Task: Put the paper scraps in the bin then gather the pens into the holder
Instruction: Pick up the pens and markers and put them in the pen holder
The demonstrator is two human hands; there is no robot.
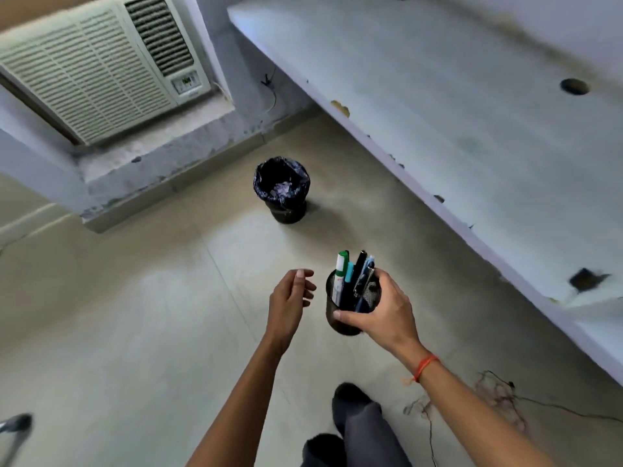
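Tiled floor (135, 315) under me, pale desk (472, 112) off to my right. Right hand (384, 313) is wrapped round the black mesh pen holder (372, 293), pens (354, 281) standing in it. Left hand (291, 298) hangs just beside it, fingers loosely curled, holding nothing. Paper scraps (283, 189) sit in the black-lined bin (286, 210) further ahead on the floor.

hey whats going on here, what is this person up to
A person's right hand grips a mesh holder with several pens standing in it. The left hand hangs beside it, loosely curled and holding nothing. Paper scraps already lie in the lined bin on the floor ahead.
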